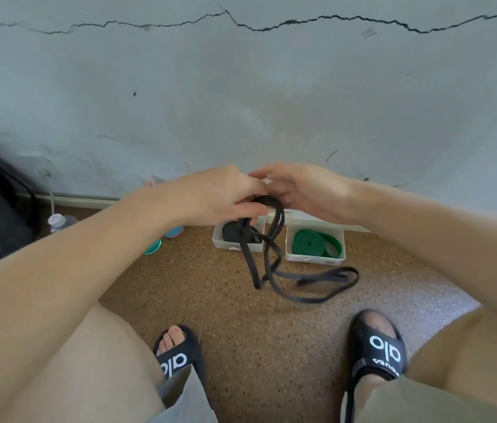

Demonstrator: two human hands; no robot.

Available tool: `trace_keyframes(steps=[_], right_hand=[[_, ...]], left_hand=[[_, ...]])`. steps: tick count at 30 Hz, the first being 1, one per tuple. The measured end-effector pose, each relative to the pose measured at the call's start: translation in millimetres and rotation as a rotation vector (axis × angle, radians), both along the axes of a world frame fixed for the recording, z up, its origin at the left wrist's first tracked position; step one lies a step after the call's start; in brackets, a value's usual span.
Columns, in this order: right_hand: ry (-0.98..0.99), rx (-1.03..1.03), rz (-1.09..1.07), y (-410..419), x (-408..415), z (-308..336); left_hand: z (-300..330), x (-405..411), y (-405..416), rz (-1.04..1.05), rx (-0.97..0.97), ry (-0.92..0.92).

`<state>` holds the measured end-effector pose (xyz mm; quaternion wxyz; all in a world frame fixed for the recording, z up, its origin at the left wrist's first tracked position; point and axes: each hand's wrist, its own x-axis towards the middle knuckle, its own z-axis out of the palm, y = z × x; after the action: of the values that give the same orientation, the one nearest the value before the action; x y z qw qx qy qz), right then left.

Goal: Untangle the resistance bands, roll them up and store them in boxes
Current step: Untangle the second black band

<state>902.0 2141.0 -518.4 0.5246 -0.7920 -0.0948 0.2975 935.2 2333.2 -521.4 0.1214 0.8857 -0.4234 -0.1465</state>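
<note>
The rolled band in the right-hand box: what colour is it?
Green; the rolled band lies coiled in the white box, clearest in the head view.

- resistance band (267, 257) being handled is plain black
- rolled band (314, 243) is deep green, in a white box (314, 259)
- floor (241, 315) is brown cork-ish with dark and pale specks
- slides (378, 346) are black with white lettering
- wall (241, 87) is pale grey-blue with a dark crack
</note>
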Motion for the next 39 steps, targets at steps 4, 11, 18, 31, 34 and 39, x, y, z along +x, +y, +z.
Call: trace_keyframes(steps=[4,11,18,31,34,39], right_hand=[[-0.032,-0.114,0.049,5,-7,-9],[-0.202,-0.091,-0.127,7,3,-5],[-0.165,0.051,-0.236,4,9,6],[-0.197,0.244,-0.459,-22,21,24],[-0.183,0.225,-0.462,-24,21,21],[-0.175,0.233,-0.485,-24,21,22]], left_hand=[[-1,2,3,-0.009,0.021,0.010],[-5,12,16,0.039,-0.026,-0.018],[-8,16,20,0.098,0.010,-0.014],[-17,16,31,0.186,0.083,0.040],[-21,11,28,0.206,0.050,0.091],[-19,10,27,0.252,-0.054,0.199]])
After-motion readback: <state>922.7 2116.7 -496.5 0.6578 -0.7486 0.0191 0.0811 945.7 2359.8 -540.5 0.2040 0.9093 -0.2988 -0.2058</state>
